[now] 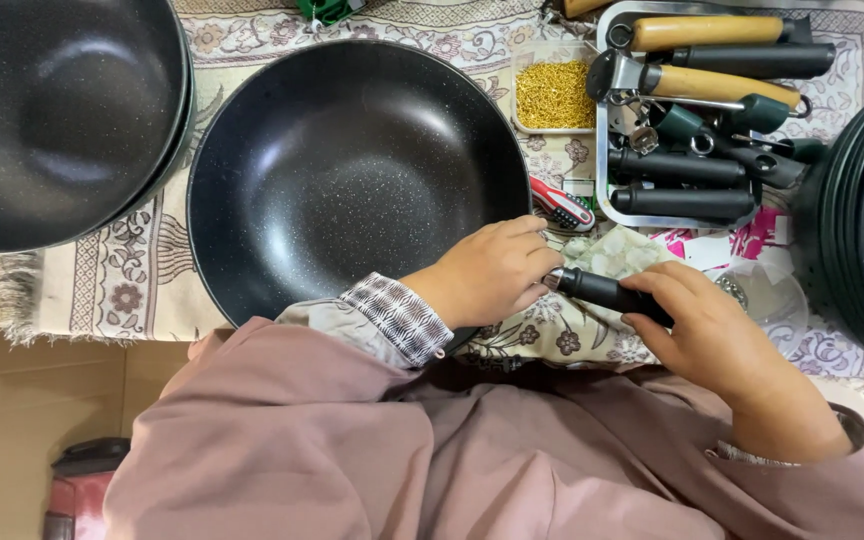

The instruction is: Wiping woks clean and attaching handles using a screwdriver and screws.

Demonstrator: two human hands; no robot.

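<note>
While the left hand [492, 270] is resting closed against the rim of a black pan [352, 170], the right hand [712, 330] is gripping a black handle [607, 290] just beside that rim — its metal tip pointing at the left fingers. Behind, a tray [604, 150] is holding more handles.

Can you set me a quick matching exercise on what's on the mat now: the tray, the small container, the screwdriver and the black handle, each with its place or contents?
Things:
1. Metal tray
2. Small container
3. Red screwdriver
4. Black handle

Descriptions:
A. Full of small gold-coloured pieces
B. Held in the right hand, its metal end at the left hand
C. Holds loose handles, wooden and black
D. Lies between the middle pan's rim and the tray

Pairs: 1-C, 2-A, 3-D, 4-B
</note>
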